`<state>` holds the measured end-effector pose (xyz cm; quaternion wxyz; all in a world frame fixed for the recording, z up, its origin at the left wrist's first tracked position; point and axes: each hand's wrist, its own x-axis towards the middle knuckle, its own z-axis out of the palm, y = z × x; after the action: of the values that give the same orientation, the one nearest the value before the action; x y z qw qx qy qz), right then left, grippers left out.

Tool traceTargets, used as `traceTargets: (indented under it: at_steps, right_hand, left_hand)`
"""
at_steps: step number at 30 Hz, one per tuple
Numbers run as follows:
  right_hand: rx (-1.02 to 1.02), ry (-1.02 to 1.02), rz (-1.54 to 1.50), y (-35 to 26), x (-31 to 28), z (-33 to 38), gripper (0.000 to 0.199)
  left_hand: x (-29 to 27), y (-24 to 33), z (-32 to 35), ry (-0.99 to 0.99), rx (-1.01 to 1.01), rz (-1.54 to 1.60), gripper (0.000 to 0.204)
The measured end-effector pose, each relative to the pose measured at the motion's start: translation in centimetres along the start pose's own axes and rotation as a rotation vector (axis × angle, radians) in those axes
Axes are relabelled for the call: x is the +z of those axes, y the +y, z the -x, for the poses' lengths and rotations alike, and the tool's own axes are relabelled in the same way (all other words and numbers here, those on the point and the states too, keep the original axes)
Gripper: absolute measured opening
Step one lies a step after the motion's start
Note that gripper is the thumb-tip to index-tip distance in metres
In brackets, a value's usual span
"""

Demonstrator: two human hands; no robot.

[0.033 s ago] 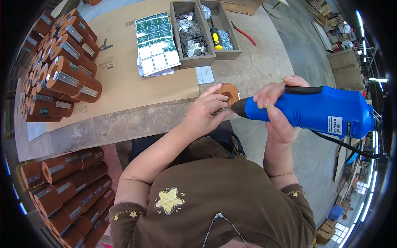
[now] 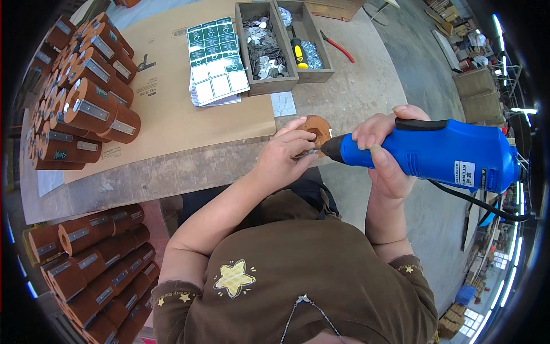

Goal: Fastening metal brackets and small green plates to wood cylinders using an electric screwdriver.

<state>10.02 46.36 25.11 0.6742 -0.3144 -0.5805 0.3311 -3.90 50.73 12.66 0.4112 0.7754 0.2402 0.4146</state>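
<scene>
Along the left of the workbench (image 2: 143, 184), brown cylinders (image 2: 86, 94) bearing metal strips are lying stacked, with more cylinders (image 2: 103, 258) resting below bench height. Right of the upper stack, a cardboard sheet (image 2: 166, 117) is covering part of the top, and green-and-white label sheets (image 2: 215, 69) are lying on it. Beside these, one wooden tray (image 2: 275, 86) is holding flat metal pieces (image 2: 265, 49); the adjoining tray (image 2: 315, 75) is holding a yellow-and-black screwdriver (image 2: 298, 53) and small shiny hardware (image 2: 311, 56).

Nearer the person, the left hand (image 2: 285, 153) is curling its fingers against a round brown piece (image 2: 322, 127), which is sitting at the bench's near edge, between the hands, its recessed end facing the camera. Whether thumb and forefinger are pinching some small part by the tool's nose, I cannot tell. Beyond the trays, red-handled pliers (image 2: 342, 50) are lying well apart from the work.

Farther right, the right hand (image 2: 387, 146) is wrapping firmly around a blue power tool (image 2: 441, 152), whose dark nose is pointing left, close by the left fingertips; a black cable (image 2: 487, 205) is trailing behind. Good work here is probably depending on bracing the piece steadily, lining the nose up squarely and guarding those fingertips.
</scene>
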Motion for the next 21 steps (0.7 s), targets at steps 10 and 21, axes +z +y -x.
traceTargets:
  at_steps: [10,21]
  right_hand:
    - [0.015,0.012,0.1,0.1,-0.9,0.4,0.052]
    - [-0.024,-0.013,0.025,-0.6,-1.1,0.3,0.052]
  left_hand:
    - [0.1,0.2,-0.2,-0.005,-0.001,-0.011,0.017]
    - [0.3,1.3,-0.8,0.117,0.027,-0.093,0.021]
